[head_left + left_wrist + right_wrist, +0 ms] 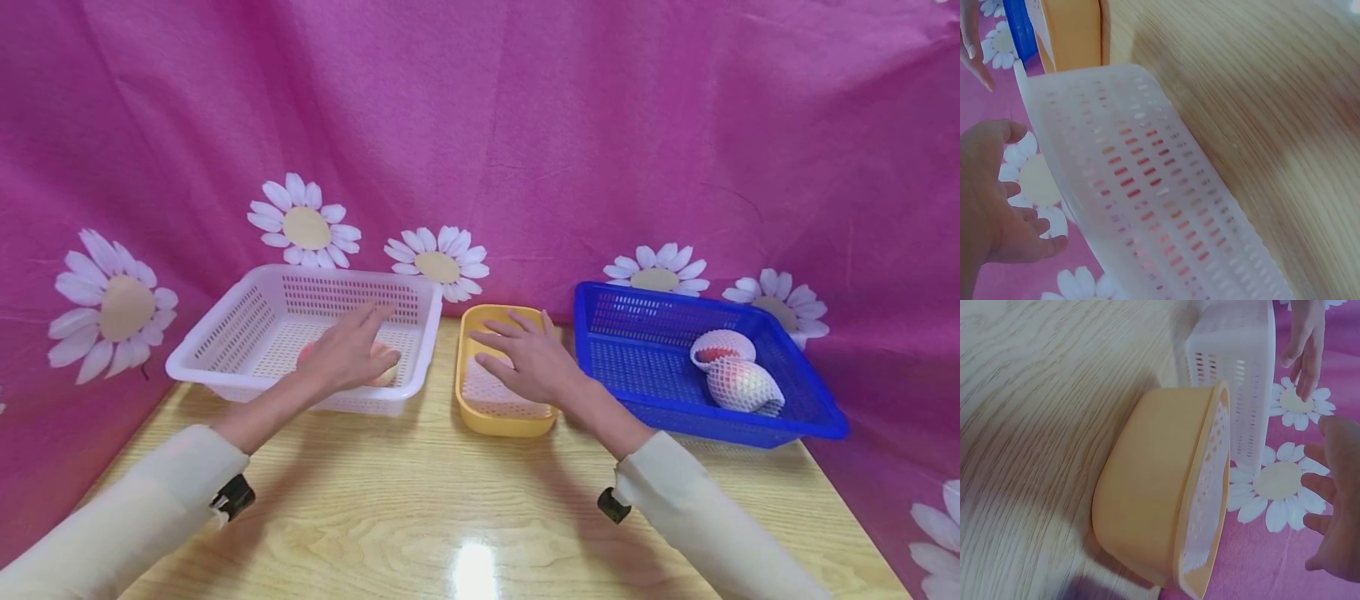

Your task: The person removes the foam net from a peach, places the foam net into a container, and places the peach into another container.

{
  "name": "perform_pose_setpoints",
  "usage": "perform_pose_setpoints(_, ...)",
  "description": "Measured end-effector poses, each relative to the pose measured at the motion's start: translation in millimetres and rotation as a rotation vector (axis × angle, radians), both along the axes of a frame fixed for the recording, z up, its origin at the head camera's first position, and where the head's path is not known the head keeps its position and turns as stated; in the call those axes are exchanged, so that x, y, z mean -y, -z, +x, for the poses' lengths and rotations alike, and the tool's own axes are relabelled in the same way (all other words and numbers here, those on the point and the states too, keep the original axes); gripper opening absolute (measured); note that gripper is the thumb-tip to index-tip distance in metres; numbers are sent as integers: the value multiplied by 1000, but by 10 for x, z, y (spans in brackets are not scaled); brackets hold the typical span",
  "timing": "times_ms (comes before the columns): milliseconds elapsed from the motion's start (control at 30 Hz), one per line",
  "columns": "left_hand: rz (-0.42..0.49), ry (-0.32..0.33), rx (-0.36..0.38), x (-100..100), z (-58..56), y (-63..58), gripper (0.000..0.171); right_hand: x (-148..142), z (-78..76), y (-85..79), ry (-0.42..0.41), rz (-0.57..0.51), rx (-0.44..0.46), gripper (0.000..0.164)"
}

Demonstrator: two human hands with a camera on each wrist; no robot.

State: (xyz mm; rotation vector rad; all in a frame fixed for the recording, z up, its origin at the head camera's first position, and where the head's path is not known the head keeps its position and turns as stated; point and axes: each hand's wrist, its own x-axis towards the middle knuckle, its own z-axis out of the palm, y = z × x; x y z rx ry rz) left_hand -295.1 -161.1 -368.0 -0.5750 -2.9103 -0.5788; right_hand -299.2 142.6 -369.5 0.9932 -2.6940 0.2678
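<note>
By the right edge of the desk (pixel 420 500), two netted fruits (pixel 742 384) in the blue basket (pixel 630 367) look done, while bare fruit (pixel 387 377) in the white basket (pixel 277 354) under my relaxed, empty left hand (pixel 347 352) and foam nets (pixel 489 390) in the yellow tub (pixel 506 426) under my spread, empty right hand (pixel 538 358) remain.

One yellow tub (pixel 506 425) stands between two baskets: one white basket (pixel 225 333) to its left with at least two partly hidden fruits (pixel 388 368), one blue basket (pixel 630 367) to its right with two net-wrapped fruits (pixel 742 385). Inside the tub is pale foam netting (pixel 491 390), its pieces uncountable. Two hands show, the left hand (pixel 352 350) left of the tub, the right hand (pixel 536 358) above it, and at least six printed daisies (pixel 306 227) around it.
</note>
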Motion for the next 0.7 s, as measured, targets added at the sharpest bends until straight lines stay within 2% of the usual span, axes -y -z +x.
perform_pose_setpoints(367, -26, 60, -39, -284, 33, -20, 75, -196, 20, -46, 81, 7, 55, 48)
perform_pose_setpoints(700, -30, 128, -72, -538, 46, -20, 75, -395, 23, -38, 106, -21, 58, 49)
